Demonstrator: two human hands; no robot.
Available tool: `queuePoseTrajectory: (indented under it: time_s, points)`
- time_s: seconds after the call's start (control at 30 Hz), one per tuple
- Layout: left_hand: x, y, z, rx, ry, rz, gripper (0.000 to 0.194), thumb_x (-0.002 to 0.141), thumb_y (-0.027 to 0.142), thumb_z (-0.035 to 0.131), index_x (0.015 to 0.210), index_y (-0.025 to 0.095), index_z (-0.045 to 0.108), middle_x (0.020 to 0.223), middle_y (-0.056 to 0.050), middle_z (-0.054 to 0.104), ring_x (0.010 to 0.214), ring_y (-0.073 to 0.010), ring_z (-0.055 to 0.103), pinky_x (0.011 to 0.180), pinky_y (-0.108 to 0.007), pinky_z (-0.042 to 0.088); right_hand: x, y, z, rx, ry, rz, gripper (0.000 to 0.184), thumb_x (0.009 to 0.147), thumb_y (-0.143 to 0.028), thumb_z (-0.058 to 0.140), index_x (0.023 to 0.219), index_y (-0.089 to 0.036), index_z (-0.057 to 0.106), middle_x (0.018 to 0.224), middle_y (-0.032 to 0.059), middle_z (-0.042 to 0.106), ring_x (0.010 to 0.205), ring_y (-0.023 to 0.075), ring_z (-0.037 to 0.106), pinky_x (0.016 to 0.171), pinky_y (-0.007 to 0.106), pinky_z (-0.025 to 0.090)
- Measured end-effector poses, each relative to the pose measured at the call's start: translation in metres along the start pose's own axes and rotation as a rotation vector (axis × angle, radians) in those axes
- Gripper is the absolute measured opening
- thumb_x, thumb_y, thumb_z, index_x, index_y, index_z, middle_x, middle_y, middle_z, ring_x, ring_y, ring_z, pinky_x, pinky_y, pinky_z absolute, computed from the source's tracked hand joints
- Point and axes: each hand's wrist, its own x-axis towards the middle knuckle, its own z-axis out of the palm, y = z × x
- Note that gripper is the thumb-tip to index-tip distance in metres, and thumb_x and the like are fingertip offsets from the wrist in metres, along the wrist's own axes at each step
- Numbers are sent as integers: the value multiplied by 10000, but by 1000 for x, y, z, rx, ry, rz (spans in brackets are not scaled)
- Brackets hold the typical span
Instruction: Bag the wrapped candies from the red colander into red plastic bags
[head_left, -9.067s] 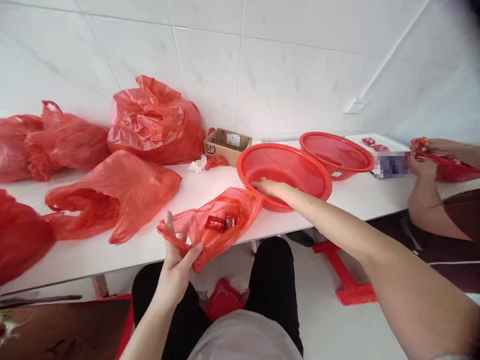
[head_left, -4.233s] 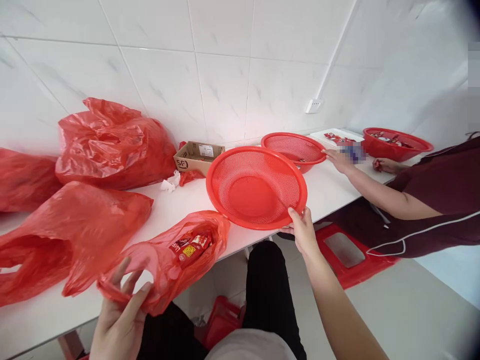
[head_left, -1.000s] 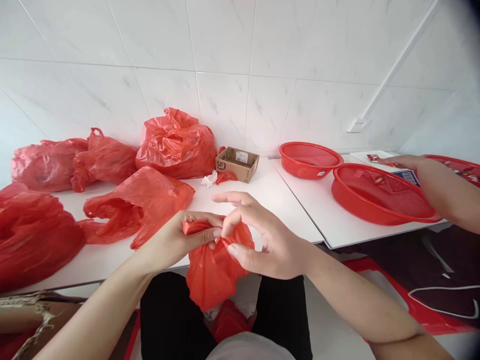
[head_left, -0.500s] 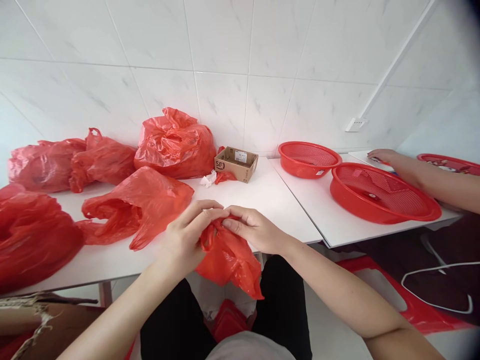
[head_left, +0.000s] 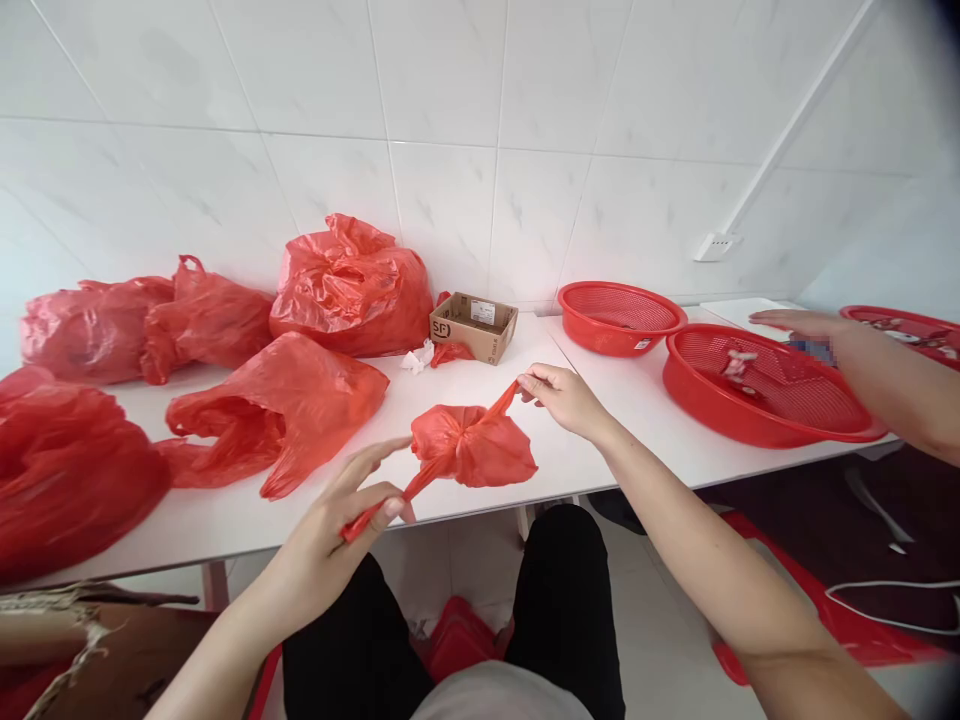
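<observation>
A small red plastic bag is stretched between my hands at the table's front edge, gathered tight into a knot at its middle. My left hand pinches one twisted handle at the lower left. The other handle is pinched by my right hand at the upper right. What the bag contains, if anything, is hidden. Left of my hands, an open, slack red bag lies on the white table.
Full red bags line the wall. A small cardboard box stands behind my hands, beside white crumpled paper. Red baskets are on the right, where another person's hand reaches in. A torn carton is at lower left.
My hands have moved apart, pulling the bag's handles into a tight knot, and the bag has risen to the table edge. A small pinkish thing now shows over the near basket.
</observation>
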Motion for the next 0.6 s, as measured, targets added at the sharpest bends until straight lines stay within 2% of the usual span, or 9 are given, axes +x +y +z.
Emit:
queuePoseTrajectory:
  time_s: [0.03, 0.07, 0.13, 0.2, 0.3, 0.37, 0.47, 0.53, 0.6]
  points:
    - [4, 3, 3, -112, 5, -33, 291, 967, 421, 507, 843, 272, 724, 1542, 4, 455, 1431, -254, 383, 1126, -360, 347, -2, -6, 4, 34, -3, -24, 252, 936, -402, 543, 812, -197, 621, 832, 20, 683, 808, 177, 635, 743, 309, 456]
    - [10, 7, 8, -252, 46, -69, 324, 970, 456, 488, 855, 263, 722, 1529, -11, 475, 1430, -262, 383, 1148, -380, 317, -5, -16, 9, 67, 0, -62, 239, 930, -403, 558, 825, -197, 623, 849, 19, 677, 819, 174, 626, 751, 308, 459]
    - [24, 12, 22, -562, 149, -165, 398, 975, 526, 434, 934, 250, 717, 1317, -72, 652, 1296, -268, 529, 1110, -415, 363, -13, -39, 18, 136, -7, -158, 209, 923, -387, 582, 842, -200, 628, 917, 24, 672, 864, 167, 617, 779, 305, 467]
    - [34, 17, 38, -749, 139, -279, 415, 964, 552, 447, 997, 233, 710, 1055, -70, 730, 1062, -239, 645, 991, -385, 454, -20, -61, 30, 194, -47, -247, 182, 918, -357, 602, 832, -200, 635, 1017, 37, 662, 944, 166, 620, 840, 310, 474]
    - [37, 25, 57, -769, -98, -348, 356, 887, 514, 625, 863, 177, 734, 844, -51, 722, 801, -185, 644, 797, -302, 491, -29, -80, 49, 193, -140, -336, 158, 891, -305, 657, 782, -192, 639, 1121, 55, 637, 1049, 176, 613, 948, 335, 453]
    - [32, 28, 63, -771, -193, -340, 373, 840, 504, 687, 747, 146, 733, 712, -45, 690, 663, -156, 600, 673, -275, 475, -35, -79, 61, 170, -177, -338, 135, 892, -278, 658, 794, -189, 630, 1135, 62, 635, 1068, 181, 607, 966, 341, 442]
    - [26, 27, 61, -774, -128, -342, 387, 831, 505, 695, 681, 149, 724, 572, 4, 588, 558, -107, 500, 591, -240, 420, -43, -68, 72, 149, -192, -275, 145, 928, -312, 610, 1023, -205, 590, 1051, 47, 642, 967, 170, 614, 885, 334, 458]
    - [26, 22, 59, -758, -34, -333, 379, 839, 487, 693, 649, 160, 713, 548, 21, 550, 565, -98, 482, 604, -230, 411, -48, -61, 73, 136, -267, -208, 253, 974, -338, 528, 1196, -221, 495, 867, -7, 624, 772, 148, 589, 762, 312, 453]
    - [27, 18, 57, -748, 39, -326, 347, 844, 464, 696, 664, 169, 718, 568, 15, 579, 595, -110, 519, 627, -237, 430, -53, -57, 68, 136, -325, -150, 244, 1006, -319, 446, 1234, -234, 434, 685, -70, 526, 591, 126, 484, 643, 279, 398]
